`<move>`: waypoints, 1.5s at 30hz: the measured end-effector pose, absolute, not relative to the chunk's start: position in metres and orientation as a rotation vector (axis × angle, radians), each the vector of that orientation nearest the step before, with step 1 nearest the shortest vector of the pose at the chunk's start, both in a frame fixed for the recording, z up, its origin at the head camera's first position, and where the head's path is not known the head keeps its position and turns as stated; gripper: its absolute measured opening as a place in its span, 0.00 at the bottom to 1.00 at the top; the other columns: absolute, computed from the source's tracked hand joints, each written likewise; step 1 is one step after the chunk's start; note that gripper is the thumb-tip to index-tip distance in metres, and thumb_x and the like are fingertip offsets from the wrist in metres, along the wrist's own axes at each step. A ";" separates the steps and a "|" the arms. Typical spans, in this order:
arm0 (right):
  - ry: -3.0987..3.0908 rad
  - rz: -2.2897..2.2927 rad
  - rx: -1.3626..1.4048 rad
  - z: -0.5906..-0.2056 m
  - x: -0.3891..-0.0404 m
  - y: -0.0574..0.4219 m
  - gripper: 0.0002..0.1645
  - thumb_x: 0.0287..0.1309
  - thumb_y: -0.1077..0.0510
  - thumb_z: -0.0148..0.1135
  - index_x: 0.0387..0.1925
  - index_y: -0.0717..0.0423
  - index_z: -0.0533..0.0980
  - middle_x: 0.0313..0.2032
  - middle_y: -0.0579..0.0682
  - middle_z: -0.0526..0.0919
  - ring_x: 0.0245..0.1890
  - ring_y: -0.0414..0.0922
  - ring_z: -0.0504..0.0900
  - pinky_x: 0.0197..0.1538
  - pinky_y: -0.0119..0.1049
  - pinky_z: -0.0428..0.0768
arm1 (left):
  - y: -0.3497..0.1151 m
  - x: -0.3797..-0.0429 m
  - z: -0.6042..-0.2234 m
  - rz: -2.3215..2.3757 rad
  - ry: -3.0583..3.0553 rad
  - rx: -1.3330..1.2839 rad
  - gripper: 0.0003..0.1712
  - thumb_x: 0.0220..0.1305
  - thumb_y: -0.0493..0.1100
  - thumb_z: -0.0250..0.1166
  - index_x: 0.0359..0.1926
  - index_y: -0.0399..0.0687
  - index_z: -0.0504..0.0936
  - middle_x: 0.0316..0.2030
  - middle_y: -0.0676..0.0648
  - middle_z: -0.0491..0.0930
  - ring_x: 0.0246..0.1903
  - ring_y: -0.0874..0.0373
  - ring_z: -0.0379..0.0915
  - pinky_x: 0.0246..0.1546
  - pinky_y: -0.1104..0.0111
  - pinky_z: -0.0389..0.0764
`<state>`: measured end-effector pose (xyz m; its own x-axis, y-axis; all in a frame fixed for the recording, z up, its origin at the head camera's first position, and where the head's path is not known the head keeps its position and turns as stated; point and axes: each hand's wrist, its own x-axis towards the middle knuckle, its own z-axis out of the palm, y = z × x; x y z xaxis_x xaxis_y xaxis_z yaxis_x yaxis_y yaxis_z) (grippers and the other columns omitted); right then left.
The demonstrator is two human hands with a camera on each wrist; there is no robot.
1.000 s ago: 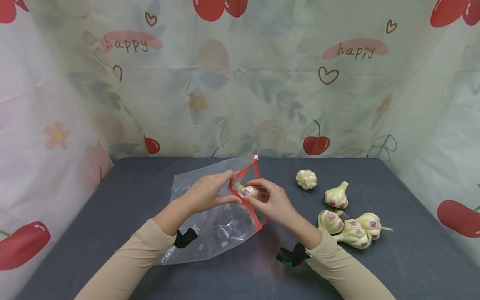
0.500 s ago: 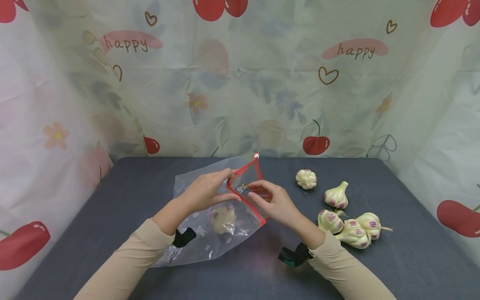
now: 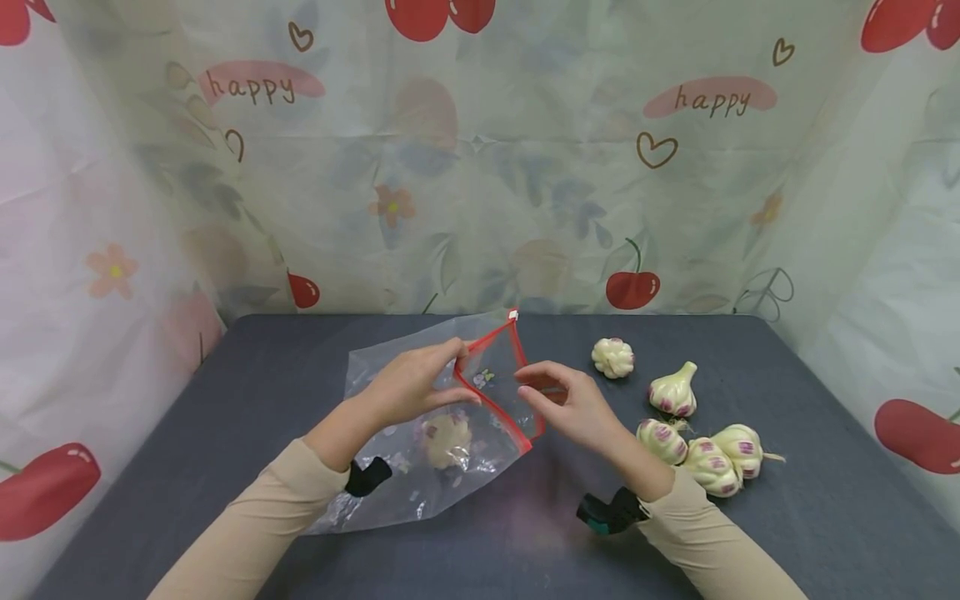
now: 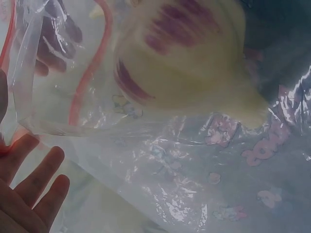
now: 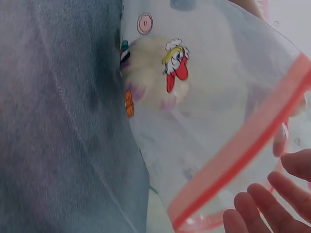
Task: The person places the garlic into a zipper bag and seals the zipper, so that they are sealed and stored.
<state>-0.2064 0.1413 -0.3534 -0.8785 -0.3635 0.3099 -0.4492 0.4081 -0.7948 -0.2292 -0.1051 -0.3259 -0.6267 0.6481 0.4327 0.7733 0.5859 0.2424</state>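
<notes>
On the dark desk (image 3: 247, 392), a clear bag (image 3: 491, 454), likely limp and slippery around its enclosed garlic bulb (image 3: 447, 439), seems best held by the red rim (image 3: 516, 432) the left hand (image 3: 411, 385) pinches, the right hand (image 3: 567, 402) loosely spread nearby.

Beige sleeves (image 3: 262, 504) and black wrist pieces (image 3: 368, 477) are worn, the right piece (image 3: 606, 512) showing teal.

A dark grey table (image 3: 480, 554) carries five garlic bulbs (image 3: 672, 395) on its right, three bunched close together.
</notes>
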 end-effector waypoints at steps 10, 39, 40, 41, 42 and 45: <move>-2.588 1.412 0.650 -0.355 -0.210 0.159 0.16 0.59 0.56 0.61 0.48 0.57 0.76 0.45 0.54 0.83 0.46 0.50 0.82 0.48 0.36 0.80 | -0.106 -0.229 -0.326 -0.597 -2.547 -1.157 0.24 0.48 0.50 0.73 0.36 0.49 0.66 0.25 0.48 0.76 0.20 0.65 0.59 0.23 0.75 0.60; -2.906 1.197 0.600 -0.341 -0.201 0.257 0.26 0.60 0.49 0.60 0.56 0.55 0.71 0.54 0.56 0.77 0.52 0.49 0.78 0.48 0.31 0.78 | -0.107 -0.229 -0.331 -0.590 -2.558 -1.165 0.24 0.49 0.53 0.71 0.36 0.49 0.66 0.23 0.53 0.72 0.19 0.65 0.56 0.22 0.76 0.59; -2.922 1.200 0.604 -0.340 -0.201 0.261 0.26 0.60 0.49 0.60 0.57 0.55 0.71 0.55 0.57 0.77 0.53 0.53 0.78 0.47 0.33 0.78 | -0.107 -0.229 -0.331 -0.591 -2.558 -1.165 0.24 0.49 0.53 0.71 0.37 0.49 0.66 0.23 0.52 0.72 0.19 0.65 0.56 0.22 0.76 0.59; -2.939 1.201 0.608 -0.340 -0.200 0.265 0.26 0.60 0.49 0.60 0.57 0.56 0.70 0.55 0.58 0.76 0.54 0.55 0.77 0.47 0.35 0.78 | -0.108 -0.229 -0.331 -0.589 -2.557 -1.166 0.24 0.49 0.54 0.71 0.37 0.49 0.66 0.24 0.51 0.73 0.19 0.65 0.56 0.22 0.76 0.59; -2.956 1.197 0.614 -0.339 -0.200 0.269 0.26 0.60 0.50 0.60 0.57 0.56 0.70 0.56 0.59 0.75 0.54 0.57 0.76 0.47 0.37 0.79 | -0.108 -0.229 -0.332 -0.590 -2.556 -1.167 0.24 0.49 0.54 0.71 0.37 0.49 0.66 0.24 0.51 0.74 0.20 0.65 0.56 0.22 0.76 0.59; -2.999 1.188 0.660 -0.340 -0.201 0.280 0.27 0.60 0.51 0.60 0.58 0.58 0.68 0.57 0.63 0.74 0.55 0.61 0.75 0.47 0.43 0.79 | -0.108 -0.229 -0.332 -0.589 -2.546 -1.173 0.24 0.49 0.54 0.71 0.37 0.49 0.66 0.25 0.49 0.75 0.20 0.65 0.56 0.22 0.76 0.59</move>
<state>-0.2011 0.2798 -0.3398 -0.9087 -0.4174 0.0065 -0.3087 0.6614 -0.6836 -0.2293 -0.1077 -0.3324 -0.6331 0.6577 0.4082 0.7702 0.5882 0.2467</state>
